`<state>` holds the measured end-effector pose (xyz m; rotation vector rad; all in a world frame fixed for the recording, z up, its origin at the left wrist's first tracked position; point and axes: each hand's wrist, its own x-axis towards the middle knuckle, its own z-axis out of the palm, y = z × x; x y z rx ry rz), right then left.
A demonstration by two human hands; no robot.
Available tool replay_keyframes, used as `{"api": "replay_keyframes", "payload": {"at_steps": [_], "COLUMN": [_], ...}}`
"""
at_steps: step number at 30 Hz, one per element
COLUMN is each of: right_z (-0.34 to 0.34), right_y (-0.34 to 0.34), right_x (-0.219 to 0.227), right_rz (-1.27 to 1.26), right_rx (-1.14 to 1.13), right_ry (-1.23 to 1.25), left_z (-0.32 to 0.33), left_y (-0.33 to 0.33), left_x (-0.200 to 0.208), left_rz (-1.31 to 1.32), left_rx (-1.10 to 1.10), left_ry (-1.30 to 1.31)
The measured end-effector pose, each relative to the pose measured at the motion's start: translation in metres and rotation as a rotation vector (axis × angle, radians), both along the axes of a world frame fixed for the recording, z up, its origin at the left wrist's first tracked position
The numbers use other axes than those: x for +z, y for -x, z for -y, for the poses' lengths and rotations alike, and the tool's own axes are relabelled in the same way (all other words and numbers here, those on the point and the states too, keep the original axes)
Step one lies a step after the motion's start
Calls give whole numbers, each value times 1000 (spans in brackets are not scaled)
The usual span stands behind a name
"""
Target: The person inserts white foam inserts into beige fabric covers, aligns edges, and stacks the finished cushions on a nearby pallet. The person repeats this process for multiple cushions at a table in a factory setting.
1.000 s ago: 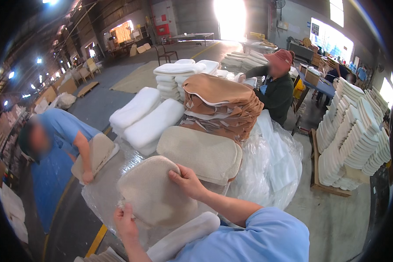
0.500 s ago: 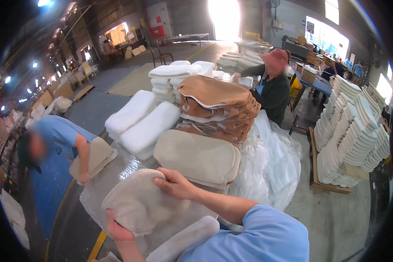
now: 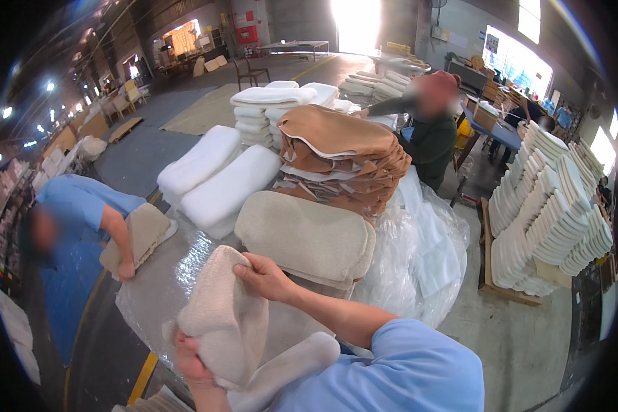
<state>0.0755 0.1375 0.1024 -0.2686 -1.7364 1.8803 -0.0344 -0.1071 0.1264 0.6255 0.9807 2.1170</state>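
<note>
A limp beige fabric cushion cover (image 3: pixel 228 309) hangs between my hands over the plastic-wrapped table. My right hand (image 3: pixel 264 276) pinches its upper edge, thumb on top. My left hand (image 3: pixel 193 360) is closed around its lower left edge, with part of the fingers hidden by the fabric. Close to my body, a white foam cushion pad (image 3: pixel 292 367) lies below the cover. Just beyond my right hand rests a short stack of beige covers (image 3: pixel 302 230).
Behind are brown covers (image 3: pixel 340 134) in a tall pile and white pads (image 3: pixel 230 199). Clear plastic sheeting (image 3: pixel 408 254) drapes at right. One co-worker (image 3: pixel 82 206) handles a beige piece at left; another (image 3: pixel 429 127) stands across. A pallet (image 3: pixel 508 292) carries stacked white pads.
The cover has turned from lying broad and tilted to hanging more upright and folded. Both hands are still on it. The far co-worker's arm has stretched toward the white stacks.
</note>
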Motion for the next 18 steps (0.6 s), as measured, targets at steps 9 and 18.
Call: {"api": "replay_keyframes", "payload": {"at_steps": [9, 18], "right_z": [2, -4], "right_y": [-2, -13], "right_x": [-2, 0], "right_rz": [-78, -58], "right_rx": [54, 103], "right_ry": [60, -77], "left_z": [-2, 15], "left_y": [-12, -48], "left_x": [-1, -11], "left_rz": [108, 65], "left_rx": [-5, -50], "left_ry": [-19, 23]}}
